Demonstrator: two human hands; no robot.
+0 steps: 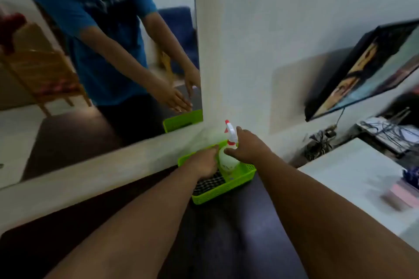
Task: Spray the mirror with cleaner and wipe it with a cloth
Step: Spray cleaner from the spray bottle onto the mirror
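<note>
A large mirror leans on the wall at the left and reflects my arms and blue shirt. On the dark floor below it sits a green basket. A white spray bottle with a red-and-white trigger head stands upright in it, next to a dark checked cloth. My left hand reaches down into the basket onto the cloth, its fingertips hidden. My right hand is at the bottle's neck, with thumb and forefinger spread on either side of it.
A white wall runs beside the mirror. A television hangs at the right above tangled cables. A white table with pink and blue items stands at the right. The mirror shows a wooden chair.
</note>
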